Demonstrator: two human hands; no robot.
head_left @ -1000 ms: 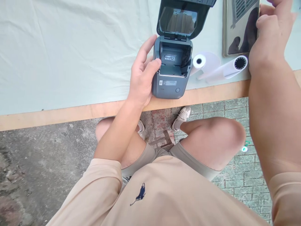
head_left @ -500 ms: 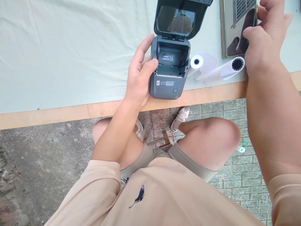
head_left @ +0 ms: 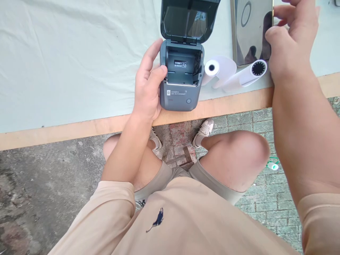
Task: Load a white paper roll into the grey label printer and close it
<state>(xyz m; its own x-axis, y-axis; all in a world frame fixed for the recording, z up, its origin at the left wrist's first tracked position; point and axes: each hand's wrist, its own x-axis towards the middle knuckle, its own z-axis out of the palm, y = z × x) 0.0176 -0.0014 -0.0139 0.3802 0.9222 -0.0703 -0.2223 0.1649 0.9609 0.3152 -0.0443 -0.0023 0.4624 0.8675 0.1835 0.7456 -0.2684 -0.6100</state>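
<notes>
My left hand (head_left: 148,78) grips the left side of a dark grey portable label printer (head_left: 180,97), its thumb on the rim of the paper bay. The printer's lid (head_left: 183,23) stands up, and the bay inside holds no roll. At the upper right, my right hand (head_left: 293,39) has its thumb and fingers on the right edge of a glossy phone (head_left: 249,35) with a gold-coloured frame. Some of its fingers are cut off by the picture's top edge. A small white paper roll (head_left: 211,68) and a wider, partly unwound one (head_left: 243,76) lie between printer and phone.
A pale cloth (head_left: 79,63) covers the table, whose wooden front edge (head_left: 66,124) runs just below the printer. At the far upper right corner a dark object is partly cut off. A small white and green item (head_left: 273,166) lies on the paved floor.
The view has shifted slightly, so the printer and rolls appear further left. The phone has shifted left relative to the rolls, and the reflection on it has changed. My left hand keeps its hold.
</notes>
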